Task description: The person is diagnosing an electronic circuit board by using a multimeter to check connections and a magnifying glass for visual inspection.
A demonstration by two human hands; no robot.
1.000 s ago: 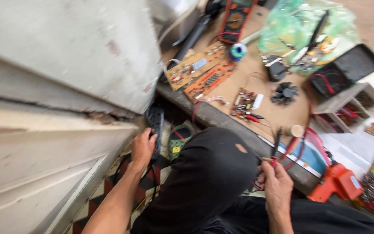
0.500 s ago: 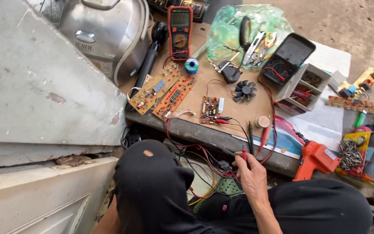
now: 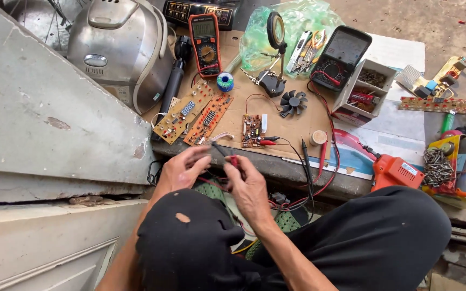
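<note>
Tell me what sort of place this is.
Probably an informal electronics repair spot, set up low on the ground. Bare circuit boards lie on a cardboard sheet, beside an orange multimeter and a magnifier stand. Both hands pinch thin probe leads.

Before you: an orange multimeter [image 3: 205, 36] with a grey rectangular screen at the board's far edge; right of it, a black analogue meter [image 3: 342, 51] with a pale dial; a crumpled green plastic bag [image 3: 297, 27] between them.

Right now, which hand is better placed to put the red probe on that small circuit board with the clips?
Probably the right hand: it pinches the red probe and sits just below the small circuit board. The left hand lies further left.
</note>
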